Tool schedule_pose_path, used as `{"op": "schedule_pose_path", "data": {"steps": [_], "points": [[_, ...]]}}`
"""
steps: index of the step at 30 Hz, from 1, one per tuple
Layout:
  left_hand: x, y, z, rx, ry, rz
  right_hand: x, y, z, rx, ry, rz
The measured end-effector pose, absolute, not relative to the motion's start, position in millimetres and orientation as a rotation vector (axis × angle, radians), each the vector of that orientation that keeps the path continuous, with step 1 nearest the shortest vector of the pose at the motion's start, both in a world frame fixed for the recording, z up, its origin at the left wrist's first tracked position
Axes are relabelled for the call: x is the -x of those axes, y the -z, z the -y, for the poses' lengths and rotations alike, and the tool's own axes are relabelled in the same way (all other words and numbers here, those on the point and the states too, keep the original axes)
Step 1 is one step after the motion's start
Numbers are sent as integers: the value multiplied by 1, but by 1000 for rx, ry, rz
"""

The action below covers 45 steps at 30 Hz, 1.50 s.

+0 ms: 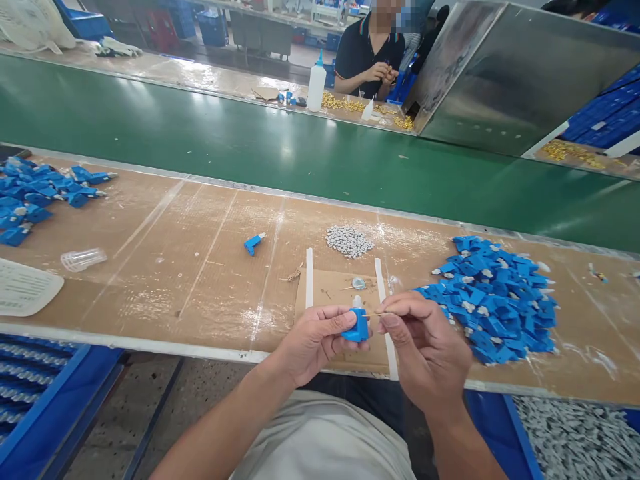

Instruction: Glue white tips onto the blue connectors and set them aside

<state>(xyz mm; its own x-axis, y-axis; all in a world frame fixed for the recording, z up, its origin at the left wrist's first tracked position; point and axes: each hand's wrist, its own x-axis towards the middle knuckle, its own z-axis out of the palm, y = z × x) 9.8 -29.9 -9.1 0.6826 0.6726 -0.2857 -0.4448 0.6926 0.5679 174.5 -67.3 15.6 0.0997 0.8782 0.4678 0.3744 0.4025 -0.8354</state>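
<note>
My left hand [320, 339] grips a small blue plastic part [357, 327] with a whitish tip, thumb pressed on its face. In a pinch, my right hand [425, 347] holds a thin wooden stick [371, 315], whose far end reaches the blue part's side; whether it touches, I cannot tell. Just beyond, a small dish [359, 284] with a stick beside it lies on a cardboard sheet [336, 287] edged with white strips. Farther off is a pile of small grey pieces [349, 241]. A single blue part [253, 244] lies to the left.
A large heap of blue parts [500, 300] lies right, another heap [40, 193] far left, near a clear plastic cup [84, 259]. Beyond the table runs a green conveyor belt [225, 140]. Across it sits a person [370, 60] near a white bottle [317, 87] and a metal housing [520, 80].
</note>
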Motion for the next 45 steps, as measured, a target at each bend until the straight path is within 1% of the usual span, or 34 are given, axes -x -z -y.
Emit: {"op": "schedule_pose_path", "data": {"steps": [4,6,10,15,17,21,25,28,32,36,39,45], "points": [[-10,10,29,-483,-660,-499,-175,-13,66,1162,-391,1580],[-9,11,29,-477,-668,-484,-174,-12,67,1143,-372,1628],[-6,17,30,-457,-652,-460,-173,-14,69,1134,-491,1581],[1,24,30,-332,-596,-405,-184,-20,73,1101,-743,1199],[3,28,29,-296,-589,-390,-192,-13,74,1160,-795,1150],[5,36,28,-267,-606,-410,-200,16,75,1433,-738,1270],[11,42,27,-243,-625,-444,-198,40,69,1514,-753,1364],[19,44,25,-223,-677,-501,-198,43,66,1568,-728,1433],[26,48,26,-193,-734,-557,-205,34,61,1633,-654,1468],[27,54,29,-196,-778,-585,-216,19,34,1607,-560,1490],[27,58,30,-193,-813,-566,-216,11,-5,1609,-492,1725],[27,60,32,-159,-859,-546,-190,26,-91,1549,-393,2041]]}}
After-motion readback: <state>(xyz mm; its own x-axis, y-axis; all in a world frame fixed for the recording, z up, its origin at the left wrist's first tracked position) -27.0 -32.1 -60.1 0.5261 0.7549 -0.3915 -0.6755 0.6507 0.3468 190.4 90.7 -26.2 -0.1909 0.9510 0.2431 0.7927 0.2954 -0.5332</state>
